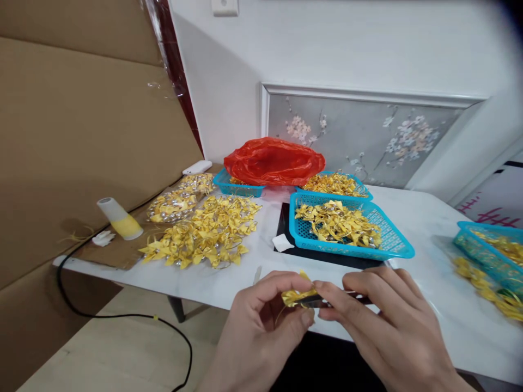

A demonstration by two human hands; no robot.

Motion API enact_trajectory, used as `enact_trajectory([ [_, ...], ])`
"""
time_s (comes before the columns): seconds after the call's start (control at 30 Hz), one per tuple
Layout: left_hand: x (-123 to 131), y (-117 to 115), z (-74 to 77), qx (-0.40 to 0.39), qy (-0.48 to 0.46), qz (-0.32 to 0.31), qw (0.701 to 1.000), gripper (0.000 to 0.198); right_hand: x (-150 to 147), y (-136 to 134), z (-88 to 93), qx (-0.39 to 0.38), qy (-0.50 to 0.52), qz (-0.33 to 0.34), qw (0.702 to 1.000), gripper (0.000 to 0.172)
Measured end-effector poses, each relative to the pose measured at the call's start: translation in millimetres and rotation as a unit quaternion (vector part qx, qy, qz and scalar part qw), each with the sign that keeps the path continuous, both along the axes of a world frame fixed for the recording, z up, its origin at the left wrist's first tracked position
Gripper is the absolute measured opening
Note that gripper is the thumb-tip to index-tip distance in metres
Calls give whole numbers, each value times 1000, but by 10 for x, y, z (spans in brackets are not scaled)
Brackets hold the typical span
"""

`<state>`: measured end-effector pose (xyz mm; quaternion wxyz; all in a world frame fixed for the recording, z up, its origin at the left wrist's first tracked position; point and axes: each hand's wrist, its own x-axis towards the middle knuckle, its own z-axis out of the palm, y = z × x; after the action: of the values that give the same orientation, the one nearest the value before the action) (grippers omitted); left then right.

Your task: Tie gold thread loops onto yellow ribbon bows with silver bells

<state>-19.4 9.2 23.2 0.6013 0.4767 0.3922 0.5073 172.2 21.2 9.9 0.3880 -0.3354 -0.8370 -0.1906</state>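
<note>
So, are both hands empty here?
No, the left hand holds a yellow piece and the right hand grips a dark tool.

A single view is given, taken from head height and aimed forward and down. The left grip [263,329] and right grip [394,318] are seen close up at the lower edge; the tabletop [425,218] is viewed from above its near side, and the wall [347,43] is faced beyond.
</note>
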Motion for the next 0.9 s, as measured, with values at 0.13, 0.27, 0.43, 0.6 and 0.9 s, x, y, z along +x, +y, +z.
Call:
enact_trajectory([
  [0.13, 10, -1, 13, -13, -8, 3, 1000, 18, -52, -8, 23, -2, 30, -3, 1000, 14],
  [0.27, 25, 37, -5, -23, -12, 13, 1000, 16, -49, 19, -8, -9, 30, -6, 1000, 14],
  [0.43, 91, 132, -103, -73, -31, 25, 997, 14, -6, 99, -93, -17, 43, -4, 999, 14],
  [0.6, 185, 244, -168, -103, -27, 33, 994, 17, -16, 181, -127, -34, 82, -12, 996, 12],
  [0.9, 264, 413, -155, -139, 10, 76, 987, 17, 1093, 14, -670, -111, 145, -377, 908, 43],
])
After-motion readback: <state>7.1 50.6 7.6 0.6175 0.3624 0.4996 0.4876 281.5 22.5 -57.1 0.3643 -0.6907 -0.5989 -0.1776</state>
